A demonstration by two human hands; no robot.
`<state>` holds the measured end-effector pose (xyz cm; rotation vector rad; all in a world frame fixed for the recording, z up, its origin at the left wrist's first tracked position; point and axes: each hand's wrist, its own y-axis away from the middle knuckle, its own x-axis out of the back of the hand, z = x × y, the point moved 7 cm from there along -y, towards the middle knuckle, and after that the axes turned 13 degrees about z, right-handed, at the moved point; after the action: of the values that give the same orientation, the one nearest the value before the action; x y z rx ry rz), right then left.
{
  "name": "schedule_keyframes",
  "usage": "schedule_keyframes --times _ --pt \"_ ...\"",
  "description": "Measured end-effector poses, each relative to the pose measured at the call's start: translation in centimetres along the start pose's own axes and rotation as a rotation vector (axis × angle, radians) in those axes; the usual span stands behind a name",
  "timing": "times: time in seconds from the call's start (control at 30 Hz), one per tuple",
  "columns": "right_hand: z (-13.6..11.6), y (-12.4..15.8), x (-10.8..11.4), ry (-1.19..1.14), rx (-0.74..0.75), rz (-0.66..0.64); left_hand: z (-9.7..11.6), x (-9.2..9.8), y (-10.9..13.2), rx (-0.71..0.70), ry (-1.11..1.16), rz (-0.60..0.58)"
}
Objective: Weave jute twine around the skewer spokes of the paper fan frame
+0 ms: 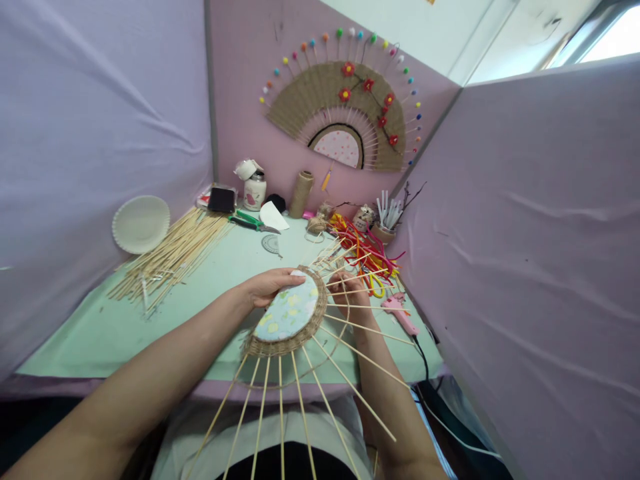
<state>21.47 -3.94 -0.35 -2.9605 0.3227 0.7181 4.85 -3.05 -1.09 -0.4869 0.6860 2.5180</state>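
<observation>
My left hand [277, 285] grips the straight edge of a half-round fan base [291, 308], thumb on top of its pale blue flowered cloth. A woven twine band [285, 345] borders the curved side. Thin bamboo sticks [299, 400] fan out from that band, towards my lap and to the right. Behind the sticks on the right, my right hand [349, 291] has its fingers curled together on the twine [347, 313], a loose length of which loops across the sticks. Its fingertips are partly hidden by the sticks.
Bamboo sticks lie in a pile [173, 257] beside a white dish [141, 225]. Green-handled pliers [253, 222], a protractor [271, 245] and a twine spool [301, 195] are further back. Coloured pipe cleaners [357, 243] and a pink glue gun [400, 313] lie right. A finished fan [300, 90] hangs behind.
</observation>
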Motion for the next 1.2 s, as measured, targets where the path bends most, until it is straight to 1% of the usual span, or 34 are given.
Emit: schedule_keyframes --times 0.17,0.43,0.57,1.0,1.2 --pt "-0.03 0.07 -0.10 -0.011 -0.013 -0.004 0.00 0.01 -0.02 0.001 0.003 -0.002" --pt "0.42 0.07 -0.05 0.026 -0.042 -0.009 0.00 -0.26 0.00 -0.001 0.017 -0.045" --pt "0.37 0.25 -0.14 0.035 -0.048 -0.018 -0.15 -0.23 -0.11 0.000 0.007 -0.048" --pt "0.12 0.07 -0.07 0.045 0.014 -0.013 -0.07 -0.35 0.10 0.007 0.003 -0.029" --pt "-0.20 0.06 0.06 0.046 0.053 0.005 0.08 -0.60 0.30 0.003 0.004 -0.049"
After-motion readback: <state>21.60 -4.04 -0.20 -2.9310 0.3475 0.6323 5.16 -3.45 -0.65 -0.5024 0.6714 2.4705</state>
